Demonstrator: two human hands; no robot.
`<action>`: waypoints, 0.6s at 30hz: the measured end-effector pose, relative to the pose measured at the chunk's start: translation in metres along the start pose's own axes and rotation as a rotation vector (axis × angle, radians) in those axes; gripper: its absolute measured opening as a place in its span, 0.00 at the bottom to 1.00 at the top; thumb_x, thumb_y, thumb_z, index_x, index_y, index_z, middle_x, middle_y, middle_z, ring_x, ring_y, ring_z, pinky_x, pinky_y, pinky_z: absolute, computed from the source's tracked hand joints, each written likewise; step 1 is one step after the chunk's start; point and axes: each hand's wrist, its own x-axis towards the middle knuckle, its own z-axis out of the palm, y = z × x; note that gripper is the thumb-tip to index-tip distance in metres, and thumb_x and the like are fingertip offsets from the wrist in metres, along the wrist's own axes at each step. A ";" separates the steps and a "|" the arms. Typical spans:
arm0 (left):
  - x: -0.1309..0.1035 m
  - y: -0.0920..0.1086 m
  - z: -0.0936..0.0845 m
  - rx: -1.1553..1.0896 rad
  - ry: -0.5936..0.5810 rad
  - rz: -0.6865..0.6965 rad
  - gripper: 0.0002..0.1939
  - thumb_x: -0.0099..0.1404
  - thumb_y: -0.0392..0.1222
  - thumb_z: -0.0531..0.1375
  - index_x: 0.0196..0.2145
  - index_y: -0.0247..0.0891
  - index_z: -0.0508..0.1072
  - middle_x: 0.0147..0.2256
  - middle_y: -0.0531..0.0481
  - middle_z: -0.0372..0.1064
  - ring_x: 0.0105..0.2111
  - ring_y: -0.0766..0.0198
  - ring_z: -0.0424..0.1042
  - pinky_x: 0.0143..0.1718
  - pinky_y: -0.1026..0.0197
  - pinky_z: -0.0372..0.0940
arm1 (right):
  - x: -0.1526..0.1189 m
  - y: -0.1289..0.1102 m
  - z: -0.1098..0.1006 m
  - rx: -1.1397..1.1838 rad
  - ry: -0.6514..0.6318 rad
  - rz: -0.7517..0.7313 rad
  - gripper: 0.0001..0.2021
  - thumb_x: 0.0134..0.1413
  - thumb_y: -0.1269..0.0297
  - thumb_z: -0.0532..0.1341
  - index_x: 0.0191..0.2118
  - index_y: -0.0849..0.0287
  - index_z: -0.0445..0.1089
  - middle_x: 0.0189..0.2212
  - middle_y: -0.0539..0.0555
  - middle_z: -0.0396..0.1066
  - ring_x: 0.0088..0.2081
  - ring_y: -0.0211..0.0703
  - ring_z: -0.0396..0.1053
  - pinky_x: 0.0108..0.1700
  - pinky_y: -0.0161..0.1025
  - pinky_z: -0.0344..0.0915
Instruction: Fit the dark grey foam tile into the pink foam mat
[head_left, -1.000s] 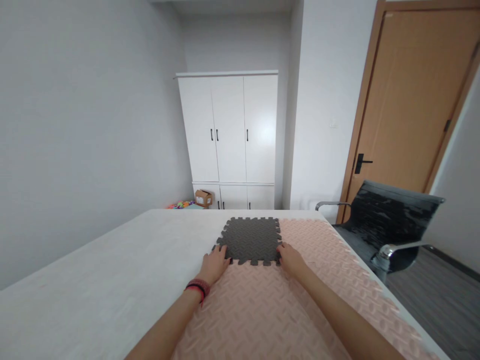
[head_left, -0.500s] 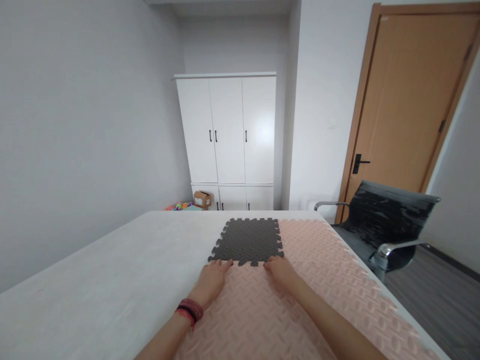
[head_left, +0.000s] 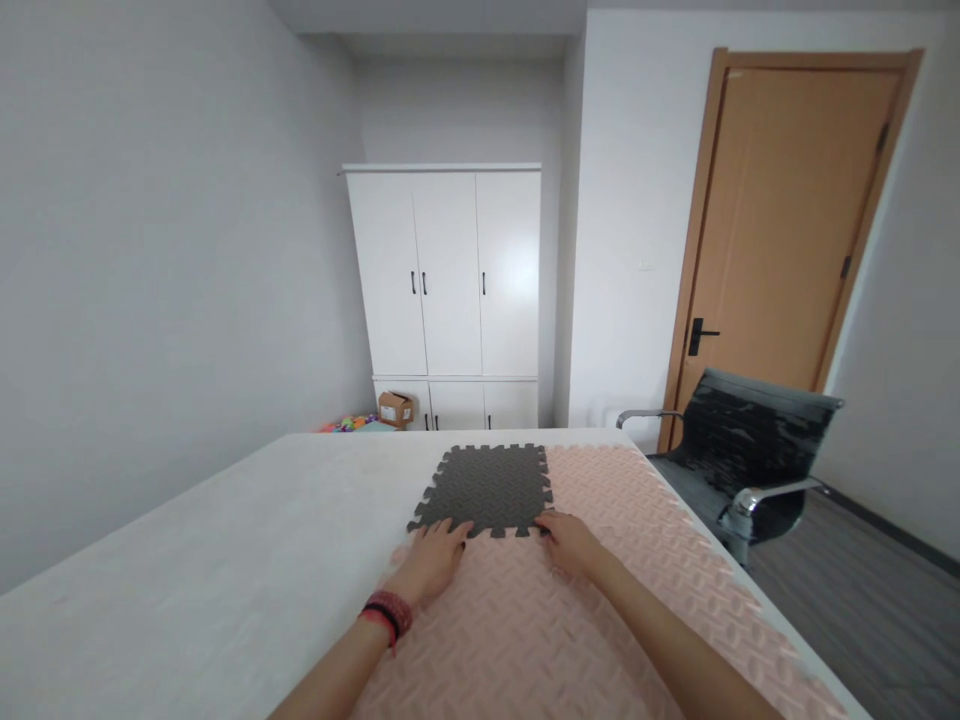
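A dark grey foam mat tile [head_left: 487,488] with jigsaw teeth lies flat on the table, its near edge meeting the pink foam mat [head_left: 510,630]. Over the tile's near left part, my left hand [head_left: 433,560] rests palm down with its fingers stretched apart. My right hand [head_left: 568,543] is at the near right corner of the dark tile, fingers bent and closed on the edge there. Its thumb is partly hidden. The teeth between both hands show along the seam. A red and dark bracelet [head_left: 390,615] circles my left wrist.
The white table [head_left: 210,550] stretches to the left. Pink mat also runs along its right side. Past that edge stands a black chair [head_left: 757,450] with metal arms. Behind are a white cabinet [head_left: 450,270], a cardboard box [head_left: 395,408] and a wooden door [head_left: 787,230].
My left hand has shifted right along the seam, away from the tile's near left corner. My right hand stays at the right corner. The whole view has tilted up slightly.
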 end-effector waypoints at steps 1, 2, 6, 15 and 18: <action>0.000 0.008 0.001 -0.018 0.000 0.040 0.25 0.65 0.41 0.42 0.59 0.46 0.58 0.59 0.40 0.58 0.59 0.51 0.57 0.58 0.40 0.51 | -0.002 0.002 0.000 -0.002 0.020 0.017 0.23 0.49 0.73 0.50 0.51 0.58 0.69 0.52 0.58 0.68 0.54 0.45 0.64 0.54 0.39 0.56; 0.001 0.015 0.003 -0.036 -0.002 0.083 0.25 0.65 0.42 0.42 0.59 0.48 0.57 0.61 0.43 0.56 0.61 0.53 0.54 0.60 0.41 0.48 | -0.005 0.004 0.000 -0.001 0.035 0.028 0.23 0.49 0.73 0.50 0.51 0.59 0.68 0.53 0.58 0.68 0.54 0.46 0.63 0.55 0.40 0.55; 0.010 0.038 0.010 -0.083 -0.009 0.202 0.24 0.65 0.41 0.41 0.57 0.48 0.61 0.59 0.48 0.60 0.59 0.58 0.58 0.61 0.43 0.47 | -0.008 0.011 0.003 0.028 0.052 0.029 0.22 0.52 0.71 0.49 0.51 0.57 0.69 0.52 0.57 0.69 0.53 0.44 0.65 0.55 0.39 0.56; 0.026 0.041 0.006 -0.124 -0.021 0.235 0.22 0.59 0.33 0.45 0.45 0.47 0.72 0.46 0.46 0.70 0.47 0.59 0.69 0.50 0.55 0.61 | 0.004 0.035 0.011 0.105 0.025 0.044 0.20 0.50 0.71 0.51 0.46 0.52 0.73 0.52 0.53 0.69 0.53 0.46 0.66 0.58 0.50 0.53; 0.023 0.041 0.010 -0.136 -0.041 0.213 0.24 0.58 0.33 0.46 0.49 0.46 0.69 0.49 0.45 0.68 0.50 0.59 0.67 0.51 0.55 0.60 | 0.007 0.041 0.013 0.137 0.035 0.069 0.22 0.47 0.73 0.51 0.47 0.56 0.72 0.50 0.55 0.71 0.51 0.44 0.67 0.54 0.42 0.58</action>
